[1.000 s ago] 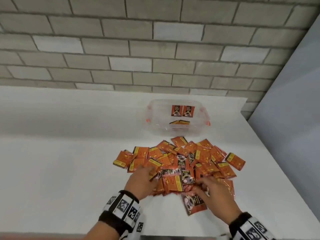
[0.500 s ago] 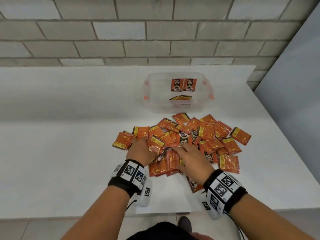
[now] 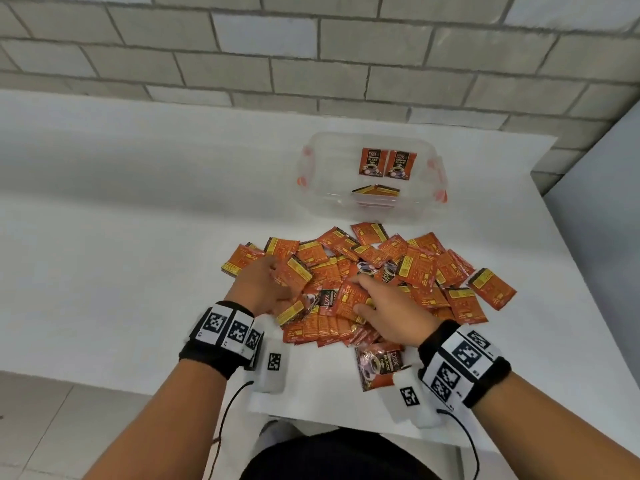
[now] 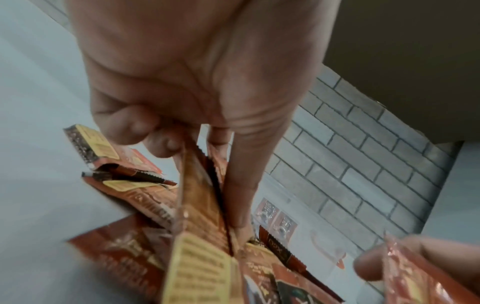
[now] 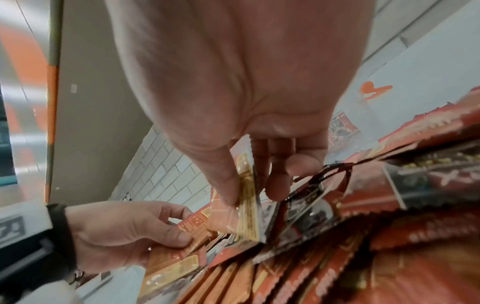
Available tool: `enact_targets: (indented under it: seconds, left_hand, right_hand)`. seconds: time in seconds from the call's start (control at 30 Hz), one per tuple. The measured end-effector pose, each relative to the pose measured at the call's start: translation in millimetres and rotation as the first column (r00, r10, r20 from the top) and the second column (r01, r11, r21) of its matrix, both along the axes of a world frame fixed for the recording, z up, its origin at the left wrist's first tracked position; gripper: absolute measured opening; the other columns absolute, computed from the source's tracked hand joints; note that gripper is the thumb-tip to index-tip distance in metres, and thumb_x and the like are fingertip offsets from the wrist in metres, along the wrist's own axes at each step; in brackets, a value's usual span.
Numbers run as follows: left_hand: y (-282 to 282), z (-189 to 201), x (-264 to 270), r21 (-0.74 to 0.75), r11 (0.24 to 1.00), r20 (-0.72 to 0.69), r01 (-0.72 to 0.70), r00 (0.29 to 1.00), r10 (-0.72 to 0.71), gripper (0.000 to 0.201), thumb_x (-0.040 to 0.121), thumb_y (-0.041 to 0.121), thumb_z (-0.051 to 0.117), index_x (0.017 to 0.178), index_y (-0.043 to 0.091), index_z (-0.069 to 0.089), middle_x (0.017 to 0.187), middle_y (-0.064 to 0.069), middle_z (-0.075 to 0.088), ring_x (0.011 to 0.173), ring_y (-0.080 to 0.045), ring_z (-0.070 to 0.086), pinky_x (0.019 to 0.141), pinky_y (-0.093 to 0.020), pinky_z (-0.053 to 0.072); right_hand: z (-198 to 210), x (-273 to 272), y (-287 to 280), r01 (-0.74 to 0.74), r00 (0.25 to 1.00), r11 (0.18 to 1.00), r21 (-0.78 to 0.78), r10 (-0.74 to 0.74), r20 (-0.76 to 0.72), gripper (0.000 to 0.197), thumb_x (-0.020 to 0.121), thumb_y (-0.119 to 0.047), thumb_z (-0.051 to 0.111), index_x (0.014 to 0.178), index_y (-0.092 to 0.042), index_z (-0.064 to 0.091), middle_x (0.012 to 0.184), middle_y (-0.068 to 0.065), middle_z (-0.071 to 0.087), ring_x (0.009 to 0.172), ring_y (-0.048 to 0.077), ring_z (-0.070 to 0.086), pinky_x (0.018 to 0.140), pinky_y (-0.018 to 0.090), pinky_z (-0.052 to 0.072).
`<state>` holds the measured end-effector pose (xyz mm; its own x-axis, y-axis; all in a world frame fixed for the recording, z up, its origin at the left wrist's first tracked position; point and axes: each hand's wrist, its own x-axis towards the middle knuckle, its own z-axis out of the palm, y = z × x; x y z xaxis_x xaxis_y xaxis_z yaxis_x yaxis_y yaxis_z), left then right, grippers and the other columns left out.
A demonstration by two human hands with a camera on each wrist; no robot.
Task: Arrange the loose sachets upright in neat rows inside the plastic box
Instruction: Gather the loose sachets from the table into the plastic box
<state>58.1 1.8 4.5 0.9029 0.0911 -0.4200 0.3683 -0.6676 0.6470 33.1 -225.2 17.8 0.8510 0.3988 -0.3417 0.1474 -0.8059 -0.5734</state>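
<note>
While the clear plastic box [image 3: 372,202] stays nearly empty, flat orange foil sachets [image 3: 420,271] are pinched by the left hand [image 3: 263,289] and the right hand [image 3: 384,313] — gathering; squaring upright likely comes next.

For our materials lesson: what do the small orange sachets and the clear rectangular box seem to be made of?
Small orange sachets: probably glossy printed foil or plastic film; they glint, crinkle and have serrated edges. Clear rectangular box: seemingly rigid transparent plastic, since the table shows through its walls.
</note>
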Motion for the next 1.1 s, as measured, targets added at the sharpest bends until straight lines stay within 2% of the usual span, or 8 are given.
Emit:
enact_targets:
  seconds: [0.1,0.3,0.4,0.67,0.77,0.87,0.97,1.1]
  left_hand:
    - [7.5,2.2,-4.4,-0.072,0.997,0.028,-0.015,0.999,0.017,0.06,0.079,0.017,0.077,0.132,0.013,0.049,0.119,0.001,0.058,0.084,-0.005,0.055,0.058,-0.013,0.038]
    - [31.4,-2.7,-5.0,-0.154,0.988,0.011,0.018,1.0,-0.017,0.036,0.081,0.01,0.074,0.113,0.016,0.061,0.114,0.003,0.064,0.098,-0.015,0.062,0.07,-0.019,0.045]
    - [42.8,-1.1,-2.3,-0.22,0.975,0.014,0.016,1.0,-0.013,0.024,0.08,0.005,0.073,0.098,0.017,0.062,0.096,0.005,0.069,0.089,-0.014,0.065,0.08,-0.026,0.051]
    - [95.7,-2.8,17.9,-0.393,0.912,-0.064,-0.114,0.993,0.096,0.037,0.078,-0.011,0.067,0.105,0.014,0.06,0.097,-0.01,0.072,0.088,-0.025,0.07,0.079,-0.036,0.057]
    - [111.0,-11.1,25.8,-0.381,0.909,-0.09,-0.168,0.985,0.145,0.039,0.075,-0.015,0.064,0.103,0.012,0.061,0.096,-0.01,0.072,0.091,-0.028,0.069,0.086,-0.044,0.055]
    - [115.6,-18.0,36.8,-0.311,0.942,-0.081,-0.125,0.991,0.105,0.036,0.071,-0.013,0.066,0.094,0.015,0.063,0.088,-0.005,0.072,0.083,-0.022,0.068,0.078,-0.037,0.057]
    - [116.4,-16.8,46.4,-0.21,0.976,-0.082,-0.051,0.996,0.034,0.032,0.072,-0.005,0.069,0.091,0.018,0.058,0.086,0.0,0.067,0.073,-0.011,0.063,0.056,-0.018,0.047]
    - [112.6,-18.9,54.9,-0.144,0.989,-0.1,-0.014,0.995,0.0,0.046,0.07,0.003,0.073,0.108,0.019,0.053,0.096,-0.001,0.067,0.081,-0.014,0.066,0.063,-0.024,0.054]
  right_hand:
    - [-1.8,7.7,3.9,-0.049,0.999,0.996,-0.08,0.051,0.017,0.057,0.097,-0.021,0.05,0.148,-0.022,0.024,0.148,0.002,0.037,0.133,0.019,0.038,0.11,0.034,0.034]
    - [-4.7,16.3,16.6,-0.067,0.991,0.941,-0.331,0.102,0.089,0.059,0.094,-0.03,0.052,0.146,-0.017,0.028,0.143,0.01,0.036,0.131,0.026,0.034,0.109,0.039,0.033]
    - [-4.8,17.6,23.3,-0.04,0.986,0.924,-0.379,0.099,0.136,0.047,0.091,-0.026,0.054,0.135,-0.018,0.041,0.135,0.007,0.037,0.125,0.023,0.032,0.105,0.038,0.036]
    - [14.3,19.9,38.6,0.023,0.996,0.962,-0.273,0.003,0.095,0.02,0.09,-0.023,0.057,0.099,-0.029,0.041,0.099,-0.012,0.048,0.096,0.01,0.046,0.09,0.027,0.039]
    - [26.7,27.8,51.1,0.031,0.999,0.971,-0.236,-0.023,0.035,0.022,0.095,-0.019,0.051,0.115,-0.025,0.043,0.096,-0.008,0.058,0.084,0.009,0.056,0.079,0.028,0.046]
    - [35.5,49.0,74.7,0.045,0.998,0.984,-0.171,-0.051,-0.029,0.037,0.096,-0.02,0.05,0.13,-0.021,0.039,0.085,-0.007,0.053,0.062,0.003,0.047,0.051,0.017,0.033]
    - [31.8,73.8,105.2,0.018,0.997,0.988,-0.154,-0.029,-0.068,0.047,0.094,-0.023,0.052,0.137,-0.02,0.035,0.095,-0.008,0.055,0.069,0.004,0.051,0.055,0.019,0.037]
    - [9.2,84.7,138.8,-0.101,0.985,0.968,-0.231,0.066,-0.158,0.064,0.093,-0.027,0.052,0.148,-0.015,0.022,0.117,0.004,0.059,0.081,0.011,0.057,0.068,0.025,0.048]
